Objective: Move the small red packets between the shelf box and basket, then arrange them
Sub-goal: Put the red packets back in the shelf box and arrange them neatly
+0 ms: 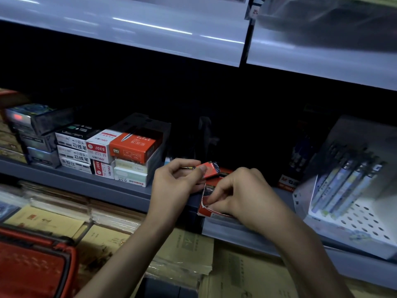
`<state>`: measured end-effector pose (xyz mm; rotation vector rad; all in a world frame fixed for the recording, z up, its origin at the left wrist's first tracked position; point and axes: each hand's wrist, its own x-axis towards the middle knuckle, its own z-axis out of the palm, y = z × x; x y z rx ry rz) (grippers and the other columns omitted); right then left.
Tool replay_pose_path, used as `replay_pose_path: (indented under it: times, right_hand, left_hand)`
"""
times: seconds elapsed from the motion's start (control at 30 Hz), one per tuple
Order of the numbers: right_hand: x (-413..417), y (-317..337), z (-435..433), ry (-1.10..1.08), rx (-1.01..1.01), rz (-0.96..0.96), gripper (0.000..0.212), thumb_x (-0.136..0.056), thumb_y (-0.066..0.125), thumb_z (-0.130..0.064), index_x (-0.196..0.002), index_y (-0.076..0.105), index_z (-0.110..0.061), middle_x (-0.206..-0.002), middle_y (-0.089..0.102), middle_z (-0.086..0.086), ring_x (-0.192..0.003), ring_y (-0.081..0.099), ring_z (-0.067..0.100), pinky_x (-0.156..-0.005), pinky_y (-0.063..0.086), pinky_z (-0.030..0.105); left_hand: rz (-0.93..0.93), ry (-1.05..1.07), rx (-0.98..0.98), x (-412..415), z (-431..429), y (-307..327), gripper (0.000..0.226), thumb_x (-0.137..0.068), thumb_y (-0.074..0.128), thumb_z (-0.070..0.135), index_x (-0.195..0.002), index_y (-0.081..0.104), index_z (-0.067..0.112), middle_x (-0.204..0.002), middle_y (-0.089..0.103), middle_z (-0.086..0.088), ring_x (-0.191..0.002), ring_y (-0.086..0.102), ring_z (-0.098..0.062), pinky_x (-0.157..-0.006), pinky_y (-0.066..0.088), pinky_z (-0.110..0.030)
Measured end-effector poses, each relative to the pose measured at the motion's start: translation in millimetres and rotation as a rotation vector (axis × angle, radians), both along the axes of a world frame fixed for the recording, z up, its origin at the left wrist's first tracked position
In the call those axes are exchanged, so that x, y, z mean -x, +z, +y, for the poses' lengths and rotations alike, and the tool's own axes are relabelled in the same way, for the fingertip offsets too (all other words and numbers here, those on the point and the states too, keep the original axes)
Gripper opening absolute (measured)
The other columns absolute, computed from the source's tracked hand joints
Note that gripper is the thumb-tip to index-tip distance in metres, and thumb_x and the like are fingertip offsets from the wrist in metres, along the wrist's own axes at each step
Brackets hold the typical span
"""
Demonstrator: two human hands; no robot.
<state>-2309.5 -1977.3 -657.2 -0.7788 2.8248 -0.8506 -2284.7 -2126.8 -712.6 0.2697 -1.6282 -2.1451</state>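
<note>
Head cam, single view, dim, some blur.

**State**
- L hand [178, 181]: thumb + forefinger pinch one small red packet [211, 168], held just above the back of the shelf box [203, 210].
- R hand [240, 194]: fingers curled down into the box mouth at its front. Can't tell if they pinch a packet or only the card rim.
- The box sits at the front lip of the shelf [103, 186] and looks to overhang it a bit.
- Basket [36, 261] is low at L, below shelf level, well apart from the box.

**Judgement**
- Step in hand is prob. lifting packets out of the box for the basket. It could be the reverse; I can't decide that from here.

**How I'd run it**
- R hand steadies the box wall while L lifts. The box is light card at the lip, so it could tip off the shelf.
- Pinch packets by their edges, one at a time or as a small flat stack. The wrap looks glossy, prob. slippery.
- Carry L hand down + across to the basket, passing wide of the stacked stationery boxes [129, 151] just L of it.
- Push the box back onto the shelf before arranging.
</note>
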Motion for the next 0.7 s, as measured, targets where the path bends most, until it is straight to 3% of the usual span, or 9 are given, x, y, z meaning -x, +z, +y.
replay_pose_path:
  times: [0.13,0.2,0.3,0.37,0.47,0.53,0.63,0.7]
  right_hand:
    - [-5.0,-1.0,0.5,0.028,-0.140,0.042,0.014,-0.091,0.074,-0.020,-0.092,0.082,-0.030,-0.084,0.066,-0.013,-0.084,0.061,0.004,-0.084,0.056,0.026]
    - [-4.3,0.8,4.2,0.057,-0.145,0.026,0.019,-0.094,0.070,-0.019,-0.098,0.081,-0.034,-0.092,0.068,-0.014,-0.086,0.060,0.004,-0.080,0.054,0.022]
    - [0.0,6.1,14.6,0.018,-0.018,0.016,0.021,-0.093,0.070,-0.017,-0.090,0.082,-0.034,-0.077,0.070,-0.011,-0.065,0.062,0.004,-0.054,0.046,0.013]
    - [5.7,7.3,22.0,-0.077,0.123,0.075,0.023,-0.092,0.069,-0.012,-0.085,0.079,-0.031,-0.064,0.068,-0.011,-0.053,0.058,0.004,-0.047,0.043,0.015]
    - [11.0,9.1,28.8,-0.166,0.365,0.052,0.011,-0.088,0.077,-0.025,-0.094,0.074,-0.034,-0.077,0.073,-0.010,-0.068,0.067,0.000,-0.063,0.054,0.020]
    - [10.0,10.1,27.4,-0.135,0.463,-0.094,0.022,-0.082,0.083,-0.030,-0.101,0.073,-0.033,-0.084,0.075,-0.010,-0.071,0.073,0.009,-0.063,0.058,0.027]
    - [10.1,8.1,26.3,-0.168,0.454,-0.113,0.023,-0.079,0.087,-0.018,-0.092,0.074,-0.031,-0.082,0.075,-0.006,-0.064,0.073,0.017,-0.056,0.061,0.031]
    - [11.2,6.9,27.9,-0.189,0.469,-0.128,0.023,-0.079,0.085,-0.012,-0.090,0.073,-0.029,-0.081,0.075,-0.002,-0.066,0.074,0.018,-0.060,0.063,0.034]
  left_hand:
    - [-0.005,-0.011,-0.001,-1.8,0.1,1.9,0.018,-0.087,0.078,0.010,-0.104,0.074,0.005,-0.086,0.078,-0.015,-0.082,0.078,-0.025,-0.071,0.062,-0.026]
    - [-0.005,-0.017,0.014,-1.7,-0.9,2.5,0.018,-0.087,0.078,0.010,-0.104,0.075,0.005,-0.086,0.078,-0.015,-0.080,0.078,-0.023,-0.069,0.061,-0.024]
    - [0.005,-0.047,0.035,-2.4,-5.4,5.2,0.016,-0.086,0.078,0.008,-0.102,0.077,0.009,-0.086,0.079,-0.011,-0.080,0.077,-0.019,-0.067,0.058,-0.020]
    - [0.004,-0.085,0.045,-4.1,-7.6,8.4,0.018,-0.085,0.079,0.008,-0.102,0.078,0.012,-0.088,0.080,-0.009,-0.083,0.076,-0.016,-0.068,0.057,-0.019]
    - [0.009,-0.153,0.063,-7.0,-7.1,11.5,0.024,-0.081,0.081,0.011,-0.104,0.078,0.012,-0.093,0.080,-0.011,-0.090,0.077,-0.021,-0.075,0.061,-0.025]
    - [0.018,-0.190,0.092,-8.0,-5.7,11.1,0.029,-0.077,0.083,0.014,-0.105,0.078,0.012,-0.095,0.079,-0.014,-0.093,0.077,-0.026,-0.083,0.063,-0.033]
    - [0.009,-0.249,0.129,-8.6,-5.0,10.6,0.034,-0.073,0.084,0.016,-0.106,0.078,0.013,-0.096,0.078,-0.014,-0.092,0.077,-0.025,-0.081,0.062,-0.033]
    - [0.004,-0.264,0.104,-8.0,-6.5,11.4,0.030,-0.078,0.080,0.015,-0.107,0.078,0.011,-0.096,0.079,-0.014,-0.088,0.077,-0.022,-0.076,0.061,-0.028]
